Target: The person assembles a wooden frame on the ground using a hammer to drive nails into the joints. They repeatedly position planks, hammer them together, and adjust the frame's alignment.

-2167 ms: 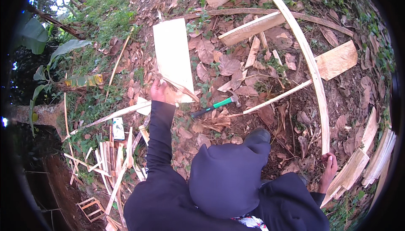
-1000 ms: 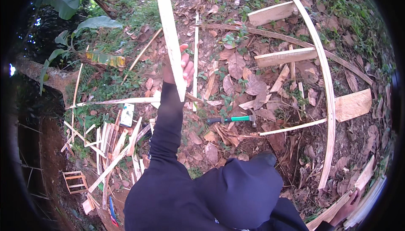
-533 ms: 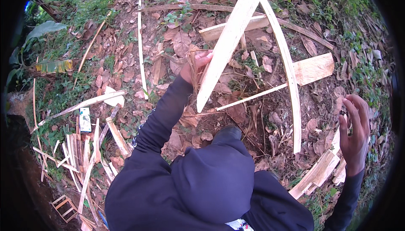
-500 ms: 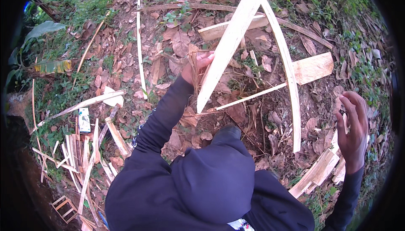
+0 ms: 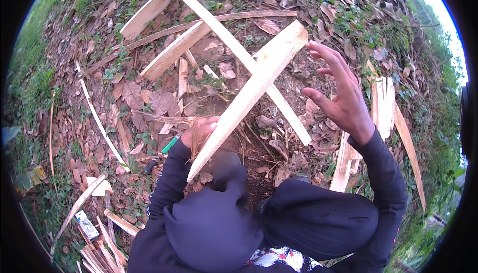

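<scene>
The right hand (image 5: pixel 344 99) has moved in — now close to the held board (image 5: pixel 250 95).

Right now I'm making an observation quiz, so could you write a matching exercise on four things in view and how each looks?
1. Left hand
2. Right hand
3. Board
4. Pack

A. White and blue, at the picture's lower left
B. Pale, slanting up to the right
C. Open, near the board's upper end
D. Gripping the board's lower part

Pairs: 1-D, 2-C, 3-B, 4-A
</scene>
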`<action>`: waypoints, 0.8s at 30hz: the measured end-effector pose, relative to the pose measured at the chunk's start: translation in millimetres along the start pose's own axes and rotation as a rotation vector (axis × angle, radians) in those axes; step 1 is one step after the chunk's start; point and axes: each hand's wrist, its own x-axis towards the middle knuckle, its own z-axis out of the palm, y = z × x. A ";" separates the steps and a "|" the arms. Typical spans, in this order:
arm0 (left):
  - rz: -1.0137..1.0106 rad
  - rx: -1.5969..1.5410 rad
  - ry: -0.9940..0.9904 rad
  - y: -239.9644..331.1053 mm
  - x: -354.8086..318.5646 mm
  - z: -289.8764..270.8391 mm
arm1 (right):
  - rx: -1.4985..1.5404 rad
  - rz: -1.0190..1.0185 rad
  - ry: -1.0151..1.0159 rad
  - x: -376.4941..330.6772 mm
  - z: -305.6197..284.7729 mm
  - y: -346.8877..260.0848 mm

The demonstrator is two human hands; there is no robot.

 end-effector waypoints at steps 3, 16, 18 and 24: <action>-0.050 0.130 -0.027 -13.0 6.2 6.0 | 0.041 -0.063 -0.037 -5.7 -0.4 2.4; -0.116 0.106 -0.175 -4.1 -1.4 10.0 | 0.123 -0.176 -0.170 -23.6 -8.4 0.6; -0.091 0.132 -0.118 4.3 -7.8 11.4 | 0.109 -0.158 -0.152 -29.7 -11.1 5.4; -0.016 0.329 0.115 16.0 -62.1 -56.2 | 0.225 0.018 -0.110 -57.3 -34.4 27.8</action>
